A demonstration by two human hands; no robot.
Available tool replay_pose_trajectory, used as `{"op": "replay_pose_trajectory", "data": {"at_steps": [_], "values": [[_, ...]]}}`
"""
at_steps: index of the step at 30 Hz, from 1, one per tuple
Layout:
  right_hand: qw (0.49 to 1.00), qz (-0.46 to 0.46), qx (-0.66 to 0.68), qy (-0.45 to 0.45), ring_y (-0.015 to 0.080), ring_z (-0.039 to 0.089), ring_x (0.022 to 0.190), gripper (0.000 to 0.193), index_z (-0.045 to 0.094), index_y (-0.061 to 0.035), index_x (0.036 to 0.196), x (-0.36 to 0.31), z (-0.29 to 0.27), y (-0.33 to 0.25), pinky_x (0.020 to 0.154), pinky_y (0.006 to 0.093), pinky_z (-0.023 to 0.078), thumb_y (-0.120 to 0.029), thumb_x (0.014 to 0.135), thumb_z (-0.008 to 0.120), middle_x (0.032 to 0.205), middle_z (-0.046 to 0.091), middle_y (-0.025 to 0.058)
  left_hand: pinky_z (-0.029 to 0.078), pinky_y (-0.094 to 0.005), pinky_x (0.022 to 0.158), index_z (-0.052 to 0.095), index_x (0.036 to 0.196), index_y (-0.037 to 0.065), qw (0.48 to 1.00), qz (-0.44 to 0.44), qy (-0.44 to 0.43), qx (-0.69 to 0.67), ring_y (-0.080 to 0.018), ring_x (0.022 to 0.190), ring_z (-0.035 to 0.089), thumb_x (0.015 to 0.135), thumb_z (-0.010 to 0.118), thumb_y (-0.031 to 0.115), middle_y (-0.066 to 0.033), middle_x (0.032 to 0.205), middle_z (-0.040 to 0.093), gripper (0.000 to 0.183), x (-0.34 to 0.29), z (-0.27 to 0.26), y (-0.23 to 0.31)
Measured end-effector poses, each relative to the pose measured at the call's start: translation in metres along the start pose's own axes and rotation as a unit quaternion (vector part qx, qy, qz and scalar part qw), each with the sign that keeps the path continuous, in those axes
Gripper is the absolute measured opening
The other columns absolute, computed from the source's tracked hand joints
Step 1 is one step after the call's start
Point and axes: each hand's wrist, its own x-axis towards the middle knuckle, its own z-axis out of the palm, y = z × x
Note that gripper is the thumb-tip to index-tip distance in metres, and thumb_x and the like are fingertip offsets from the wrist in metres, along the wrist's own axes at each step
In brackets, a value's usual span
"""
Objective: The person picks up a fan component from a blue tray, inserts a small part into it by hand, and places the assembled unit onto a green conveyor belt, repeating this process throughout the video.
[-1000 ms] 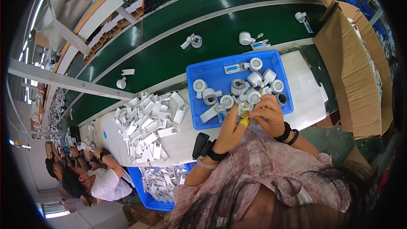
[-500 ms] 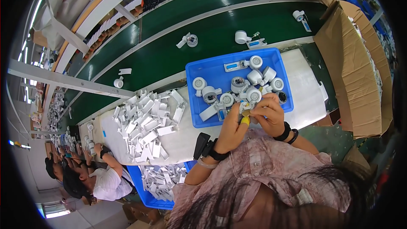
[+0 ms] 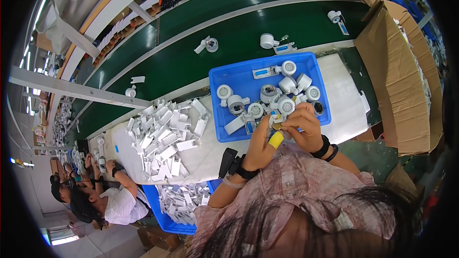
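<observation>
Over the near edge of a blue plastic tray (image 3: 217, 131), both hands are closed around one white handheld fan (image 3: 286, 105), its round grille facing up. My left hand (image 3: 258, 149) grips the fan's lower end, a yellow wrap (image 3: 276, 139) on its thumb. My right hand (image 3: 305, 126) pinches at the same end from the right; a small brownish piece (image 3: 277, 126) shows between the fingertips. The fingers partly hide the handle. Several other white fans lie in the tray, some with opened handles; one fan (image 3: 266, 69) shows a blue part inside its handle.
Left of the tray lies a heap of white handle covers (image 3: 167, 138); a blue bin (image 3: 179, 228) below holds more. Several fans, such as this fan (image 3: 211, 44), lie on the green conveyor belt (image 3: 172, 62). A cardboard box (image 3: 399, 76) stands right. People (image 3: 119, 205) sit at left.
The fans on the near belt have shifted slightly left. My left thumb has turned, showing more of its yellow wrap. Both hands stay at the same fan.
</observation>
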Motion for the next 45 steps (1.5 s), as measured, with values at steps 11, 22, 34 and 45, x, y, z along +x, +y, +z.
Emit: {"op": "replay_pose_trajectory", "data": {"at_steps": [11, 22, 34, 45], "values": [[1.0, -0.01, -0.011, -0.027, 0.0199, 0.054, 0.082, 0.022, 0.069, -0.0115, 0.09, 0.002, -0.001, 0.002, 0.085, 0.0361, 0.038, -0.001, 0.071, 0.073, 0.081, 0.06, 0.001, 0.041, -0.0226, 0.056, 0.049, 0.112, 0.001, 0.999, 0.018, 0.039, 0.022, -0.0087, 0.063, 0.05, 0.097, 0.043, 0.011, -0.0027, 0.077, 0.053, 0.019, 0.003, 0.008, 0.0], [0.999, -0.01, -0.011, -0.029, 0.0224, 0.056, 0.081, 0.019, 0.066, -0.0087, 0.086, -0.001, 0.007, -0.001, 0.086, 0.0382, 0.04, -0.002, 0.071, 0.074, 0.08, 0.06, 0.0039, 0.042, -0.0252, 0.054, 0.05, 0.114, 0.001, 0.993, 0.017, 0.066, 0.096, -0.0111, 0.06, 0.053, 0.096, 0.045, 0.011, -0.0045, 0.072, 0.057, 0.022, 0.002, 0.004, -0.001], [0.866, 0.318, 0.377, -0.085, 0.0164, 0.051, 0.112, 0.035, 0.052, -0.0012, 0.126, -0.013, 0.013, 0.035, 0.098, 0.0305, 0.038, -0.021, 0.098, 0.045, 0.118, 0.054, 0.0062, 0.045, -0.0237, 0.059, 0.052, 0.115, 0.002, 1.0, -0.021, -0.014, -0.013, -0.0089, 0.067, 0.055, 0.093, 0.054, 0.014, -0.0039, 0.086, 0.06, 0.025, 0.007, 0.0, 0.016], [0.965, 0.229, 0.082, -0.096, 0.0219, 0.057, 0.094, 0.034, 0.057, -0.0024, 0.103, -0.001, -0.004, 0.027, 0.082, 0.0308, 0.045, -0.01, 0.073, 0.071, 0.1, 0.056, 0.0106, 0.046, -0.0258, 0.068, 0.059, 0.105, 0.001, 0.993, -0.056, 0.068, 0.08, -0.0116, 0.078, 0.059, 0.088, 0.064, 0.015, -0.0082, 0.089, 0.064, 0.022, -0.005, -0.01, -0.001]]}}
